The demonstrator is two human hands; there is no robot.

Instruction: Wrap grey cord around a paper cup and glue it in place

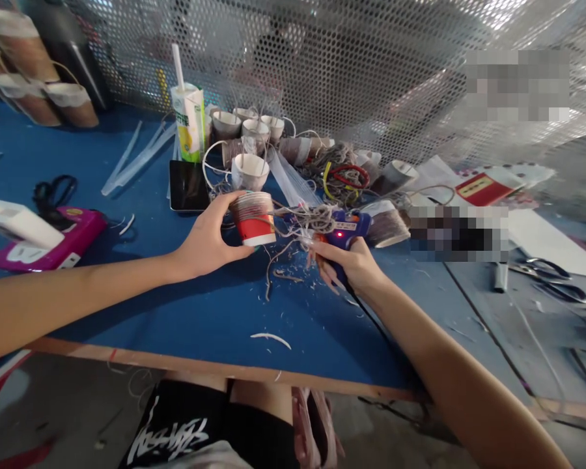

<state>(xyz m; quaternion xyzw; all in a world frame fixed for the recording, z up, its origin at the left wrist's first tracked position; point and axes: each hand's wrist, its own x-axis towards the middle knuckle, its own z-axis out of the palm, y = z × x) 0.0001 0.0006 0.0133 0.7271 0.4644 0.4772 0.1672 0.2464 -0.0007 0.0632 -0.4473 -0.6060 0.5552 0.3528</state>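
Head view: we record, nearest us, a curved white plastic sliver point(271, 339) on the blue-topped table point(200, 312), on the near side of the red paper cup banded with grey cord point(256, 229). We find that cup in the left hand point(208, 238), thumb and fingers parted by its height, thumb at the lower end and fingers at the upper; the cup is slightly tilted.

To the right of the cup, the right hand point(354, 260) is closed around the handle of a blue glue gun with a lit red lamp point(344, 241). A loose tangle of grey cord point(317, 216) lies between cup and gun; we cannot tell whether the nozzle touches the cup.

To the cup's far right we note black-handled metal scissors point(557, 277); to its far left, a magenta power strip point(61, 241). Just behind the cup stands a white paper cup point(251, 172); behind and left, a black flat phone point(189, 185) and a green-and-white drink carton with a straw point(189, 124). Farthest behind it rises a perforated metal screen point(322, 71).
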